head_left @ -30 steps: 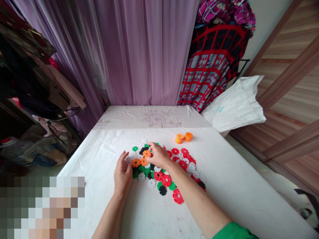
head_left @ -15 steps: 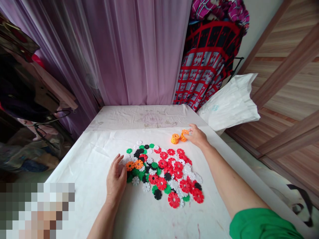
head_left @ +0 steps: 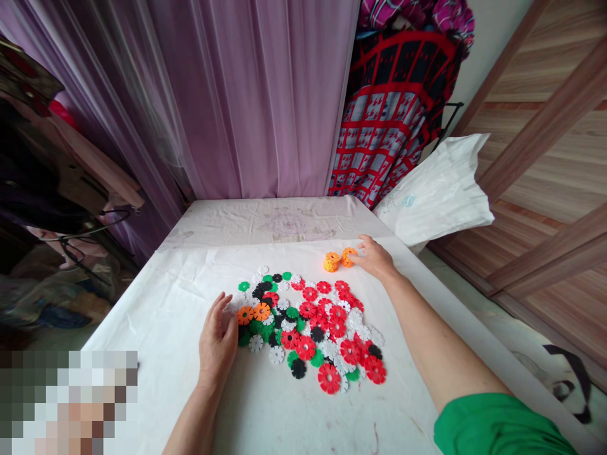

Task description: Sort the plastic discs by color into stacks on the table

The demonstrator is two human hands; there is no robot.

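A pile of flat plastic flower discs in red, white, green, black and orange lies on the white-covered table. My left hand rests flat and open at the pile's left edge, fingertips beside two orange discs. Stretched to the far right, my right hand has its fingertips at two small stacks of orange discs. Its fingers are curled, and I cannot make out whether they still hold a disc.
A white plastic bag lies at the table's far right corner. Purple curtains hang behind the table, and a red checked cloth hangs to their right. Clutter fills the left side; wood panelling runs along the right.
My right hand left the pile, where it pinched an orange disc, and reached out to the orange stacks at the far right. The left hand stayed at the pile's edge.
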